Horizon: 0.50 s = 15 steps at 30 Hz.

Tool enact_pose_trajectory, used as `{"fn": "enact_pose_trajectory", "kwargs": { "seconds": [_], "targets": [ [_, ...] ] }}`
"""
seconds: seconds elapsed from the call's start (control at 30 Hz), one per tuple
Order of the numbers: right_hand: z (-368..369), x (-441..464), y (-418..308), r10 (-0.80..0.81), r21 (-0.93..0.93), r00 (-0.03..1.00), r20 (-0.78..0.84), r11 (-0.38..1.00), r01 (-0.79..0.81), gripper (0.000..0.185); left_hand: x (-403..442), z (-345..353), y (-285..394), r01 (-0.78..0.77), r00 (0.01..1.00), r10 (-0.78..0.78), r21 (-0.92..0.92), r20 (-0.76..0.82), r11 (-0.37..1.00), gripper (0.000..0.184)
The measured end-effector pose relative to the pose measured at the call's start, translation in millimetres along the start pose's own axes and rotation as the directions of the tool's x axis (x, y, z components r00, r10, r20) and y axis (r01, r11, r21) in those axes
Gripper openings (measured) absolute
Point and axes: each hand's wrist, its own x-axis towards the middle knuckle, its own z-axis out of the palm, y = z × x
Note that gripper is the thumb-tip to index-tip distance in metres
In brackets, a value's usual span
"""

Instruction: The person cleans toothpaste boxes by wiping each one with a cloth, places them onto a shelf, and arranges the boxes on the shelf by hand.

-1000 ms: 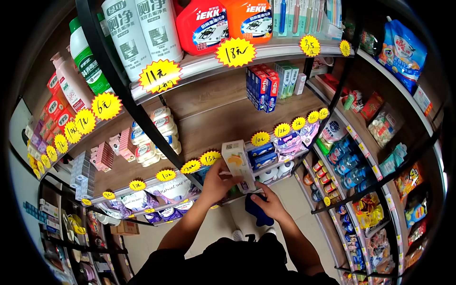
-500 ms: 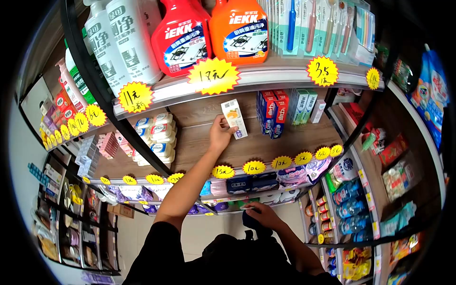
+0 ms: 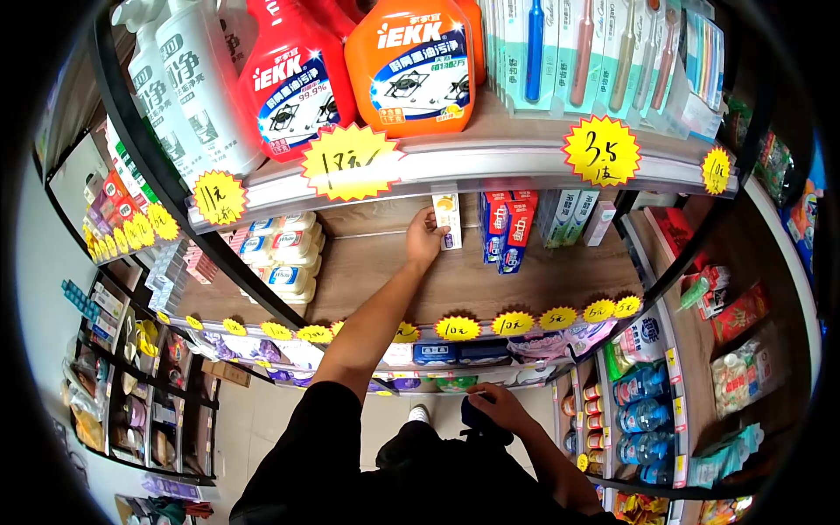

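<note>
My left hand [image 3: 426,234] reaches onto the middle shelf, fingers closed around a narrow white toothpaste-style box [image 3: 448,219] with an orange picture on it. The box stands upright, just left of stacked blue-and-red toothpaste boxes [image 3: 507,229]. White-and-green boxes [image 3: 567,217] sit farther right. Packs of white soap-like bars [image 3: 282,254] are piled to the left of my left hand. Low in front of my body, my right hand [image 3: 497,406] is closed on a dark object [image 3: 477,415] whose kind I cannot make out.
Above, the upper shelf edge [image 3: 472,166] carries yellow price tags, red [image 3: 293,96] and orange cleaner bottles [image 3: 409,70], and packaged toothbrushes [image 3: 582,57]. A black shelf post [image 3: 144,105] rises on the left. Bottles of blue liquid [image 3: 643,416] line the right-hand shelves.
My left hand has moved the box slightly right and deeper into the shelf, and the box is now more upright. The camera view has shifted; my right hand stays low with the dark object.
</note>
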Motion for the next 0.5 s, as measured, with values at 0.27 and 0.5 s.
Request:
{"fn": "enact_pose_trajectory", "kwargs": {
  "seconds": [0.27, 0.5],
  "targets": [
    [-1, 18, 2, 0.049, -0.034, 0.999, 0.011, 0.998, -0.049, 0.033, 44, 22, -49, -0.026, 1.000, 0.026, -0.026, -0.015, 0.999, 0.035],
    [9, 24, 11, 0.048, 0.039, 0.999, 0.022, 0.998, -0.049, 0.034, 50, 24, -43, 0.005, 0.997, 0.023, 0.337, -0.079, 0.942, 0.027]
  ]
}}
